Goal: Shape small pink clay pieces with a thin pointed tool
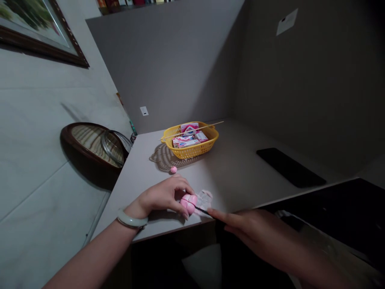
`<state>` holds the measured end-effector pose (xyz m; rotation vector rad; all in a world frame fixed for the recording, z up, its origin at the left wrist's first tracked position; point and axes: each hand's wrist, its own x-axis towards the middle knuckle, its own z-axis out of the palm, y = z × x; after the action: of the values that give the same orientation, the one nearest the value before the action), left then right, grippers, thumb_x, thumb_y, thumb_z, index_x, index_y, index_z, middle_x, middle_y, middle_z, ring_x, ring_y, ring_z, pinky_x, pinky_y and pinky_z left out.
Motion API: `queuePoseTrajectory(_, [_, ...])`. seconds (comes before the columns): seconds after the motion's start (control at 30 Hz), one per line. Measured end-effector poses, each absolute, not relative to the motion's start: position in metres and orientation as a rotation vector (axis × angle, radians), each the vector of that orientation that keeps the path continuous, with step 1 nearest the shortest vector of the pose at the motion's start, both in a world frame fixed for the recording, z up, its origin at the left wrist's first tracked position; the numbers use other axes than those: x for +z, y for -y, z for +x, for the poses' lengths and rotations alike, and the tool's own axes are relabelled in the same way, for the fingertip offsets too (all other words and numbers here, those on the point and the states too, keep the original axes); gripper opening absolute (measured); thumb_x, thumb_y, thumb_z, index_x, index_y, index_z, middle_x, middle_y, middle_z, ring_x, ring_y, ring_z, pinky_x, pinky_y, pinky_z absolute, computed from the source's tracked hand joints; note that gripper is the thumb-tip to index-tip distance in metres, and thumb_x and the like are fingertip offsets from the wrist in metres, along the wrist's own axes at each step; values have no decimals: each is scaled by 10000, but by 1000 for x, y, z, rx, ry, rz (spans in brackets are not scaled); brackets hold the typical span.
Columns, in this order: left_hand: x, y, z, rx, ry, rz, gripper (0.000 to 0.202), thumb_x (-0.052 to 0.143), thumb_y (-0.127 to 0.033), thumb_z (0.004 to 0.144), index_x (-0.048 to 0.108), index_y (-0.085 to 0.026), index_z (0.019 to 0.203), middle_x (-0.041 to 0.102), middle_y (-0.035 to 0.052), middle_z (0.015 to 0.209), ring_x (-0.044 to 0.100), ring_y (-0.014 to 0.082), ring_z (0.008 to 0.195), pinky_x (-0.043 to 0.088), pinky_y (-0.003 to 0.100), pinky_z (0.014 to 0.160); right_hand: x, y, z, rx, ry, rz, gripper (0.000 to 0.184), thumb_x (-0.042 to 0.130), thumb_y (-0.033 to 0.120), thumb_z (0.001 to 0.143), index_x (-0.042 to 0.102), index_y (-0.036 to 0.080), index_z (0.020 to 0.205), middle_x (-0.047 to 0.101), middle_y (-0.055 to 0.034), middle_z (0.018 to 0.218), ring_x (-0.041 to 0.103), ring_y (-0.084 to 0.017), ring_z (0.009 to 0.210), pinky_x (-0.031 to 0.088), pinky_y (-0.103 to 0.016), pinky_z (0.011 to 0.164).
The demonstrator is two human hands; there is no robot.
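On the desk near its front edge lies a rounded pink lump of clay-like material (189,204), with a dark slit or groove across it. The thumb and fingers of my left hand (171,195) grip it from the left side. My right hand (240,222) is closed around a thin dark blade-like tool (203,210), its index finger stretched along the top. The tool's tip meets the right side of the lump; its handle is hidden in my hand. Beside the lump is a crumpled clear plastic wrapper (205,196). A small pink ball (173,170) sits farther back.
A yellow basket (192,152) with pink-and-white packets (189,140) stands at the back, a thin stick (210,125) across its rim. A dark flat panel (290,166) lies on the right of the desk (237,164). A brown-rimmed woven tray (90,140) leans at the left wall.
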<state>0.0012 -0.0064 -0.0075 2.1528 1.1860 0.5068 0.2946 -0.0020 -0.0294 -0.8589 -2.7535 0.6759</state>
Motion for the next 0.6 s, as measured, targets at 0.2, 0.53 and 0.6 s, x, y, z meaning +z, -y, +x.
queuePoseTrajectory(0.2, [-5,7,3,532,-1200,2148,517,887,-504,615,735,-177,986,689,46,948,608,206,926,459,322,868,-20,13,271,532,2802,-889,666,442,102,922,387,362,1533,752,-28,792,657,-162,571,376,-211,510])
queuePoseTrajectory(0.53, [-8,7,3,512,-1192,2143,547,890,-524,596,733,-190,1000,687,44,961,601,208,935,456,326,879,-27,11,281,536,2753,-842,634,479,136,921,441,403,1495,730,13,714,626,-139,525,351,-200,484])
queuePoseTrajectory(0.6, [-7,7,3,510,-1207,2138,546,889,-524,597,735,-193,1003,685,43,960,598,207,933,453,326,877,-26,13,274,448,2698,-813,646,488,129,907,441,379,1501,709,20,657,589,-131,460,309,-203,443])
